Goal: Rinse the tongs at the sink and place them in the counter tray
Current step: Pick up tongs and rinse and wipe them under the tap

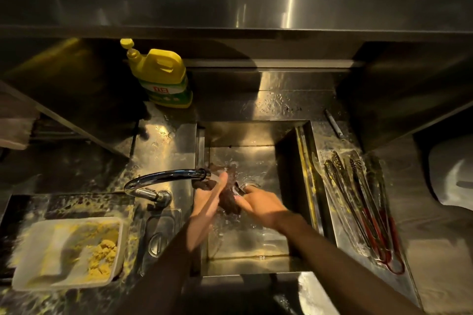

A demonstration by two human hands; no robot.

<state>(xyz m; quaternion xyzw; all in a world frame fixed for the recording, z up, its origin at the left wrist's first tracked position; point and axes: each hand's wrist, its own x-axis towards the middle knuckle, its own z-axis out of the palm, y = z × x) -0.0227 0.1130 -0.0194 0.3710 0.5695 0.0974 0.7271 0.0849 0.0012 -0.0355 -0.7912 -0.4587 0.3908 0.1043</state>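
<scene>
Both hands are in the sink [245, 261] under the running faucet [166, 176]. My right hand [265, 206] grips a pair of tongs [243, 186]; only a curved metal end shows above the fingers. My left hand [208, 201] lies with straight fingers against a dark scrubbing pad [230, 203] held between the two hands. Water splashes around them. On the counter right of the sink lies the steel tray [399, 279], holding several tongs with red handles [368, 212].
A yellow detergent bottle [161, 77] stands behind the sink at the left. A white container with yellow crumbs [69, 253] sits at the front left, with crumbs scattered around it. A pen [334, 124] lies behind the tray. A white object [453, 181] is at the far right.
</scene>
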